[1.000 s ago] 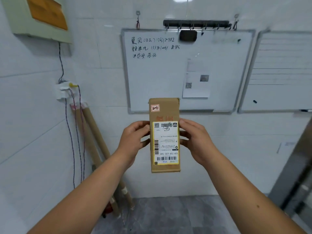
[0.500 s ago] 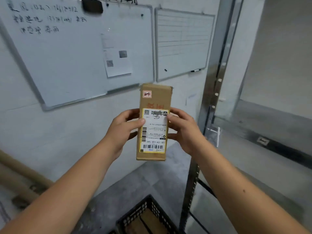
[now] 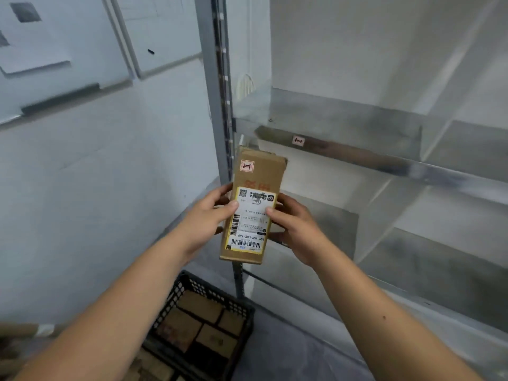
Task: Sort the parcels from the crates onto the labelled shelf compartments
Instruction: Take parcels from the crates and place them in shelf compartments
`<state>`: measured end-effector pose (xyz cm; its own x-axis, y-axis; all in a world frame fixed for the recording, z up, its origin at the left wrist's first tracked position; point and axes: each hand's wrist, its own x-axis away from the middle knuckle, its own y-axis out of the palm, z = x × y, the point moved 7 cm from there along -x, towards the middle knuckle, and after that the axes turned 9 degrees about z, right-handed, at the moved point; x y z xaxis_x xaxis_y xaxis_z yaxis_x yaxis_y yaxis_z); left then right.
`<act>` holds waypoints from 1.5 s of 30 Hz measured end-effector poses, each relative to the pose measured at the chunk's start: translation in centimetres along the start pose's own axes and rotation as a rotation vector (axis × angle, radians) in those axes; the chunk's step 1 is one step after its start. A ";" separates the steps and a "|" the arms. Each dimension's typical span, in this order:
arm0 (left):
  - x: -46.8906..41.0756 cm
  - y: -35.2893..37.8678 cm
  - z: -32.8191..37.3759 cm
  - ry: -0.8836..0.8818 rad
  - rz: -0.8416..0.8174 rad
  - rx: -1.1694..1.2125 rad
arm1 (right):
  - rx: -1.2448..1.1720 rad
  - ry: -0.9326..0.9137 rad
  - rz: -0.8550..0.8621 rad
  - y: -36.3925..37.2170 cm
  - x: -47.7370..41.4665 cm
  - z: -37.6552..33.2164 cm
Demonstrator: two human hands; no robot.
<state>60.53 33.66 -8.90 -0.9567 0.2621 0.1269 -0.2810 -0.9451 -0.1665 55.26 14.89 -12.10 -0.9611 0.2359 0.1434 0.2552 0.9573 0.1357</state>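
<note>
A narrow brown cardboard parcel [image 3: 257, 171] stands upright in front of me, with a white shipping label and a small pink sticker reading 2-1 near its top. My left hand [image 3: 204, 224] grips its left edge, thumb on the label. My right hand [image 3: 298, 229] grips the right edge the same way. Behind the parcel is a metal shelf unit [image 3: 384, 163] with clear dividers; a small tag reading 1-1 [image 3: 298, 140] sits on the front lip of one shelf. A black plastic crate [image 3: 242, 320] on the floor below holds several brown parcels [image 3: 200, 305].
A grey upright post [image 3: 210, 86] of the shelf unit stands just left of the parcel. Whiteboards [image 3: 154, 37] hang on the white tiled wall to the left. Cardboard tubes [image 3: 19, 329] lie at the lower left. The floor is grey.
The view has swung right from the whiteboards to the shelf unit. Both hands still hold the parcel the same way, which is now in front of the shelf; the crate shows more fully below.
</note>
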 end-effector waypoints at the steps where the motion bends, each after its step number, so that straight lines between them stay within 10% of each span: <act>1: 0.0 1.2 -0.6 -0.015 -0.019 -0.010 | 0.011 0.004 0.002 -0.9 0.2 0.6; 45: -21.0 9.6 -19.4 0.270 0.193 -0.207 | 0.399 -0.275 0.625 -4.8 -17.3 17.0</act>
<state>76.44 22.89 -32.10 -0.9714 0.1512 -0.1828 -0.0771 -0.9299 -0.3597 68.89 9.06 -31.90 -0.6565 0.7331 -0.1777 0.7499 0.6087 -0.2591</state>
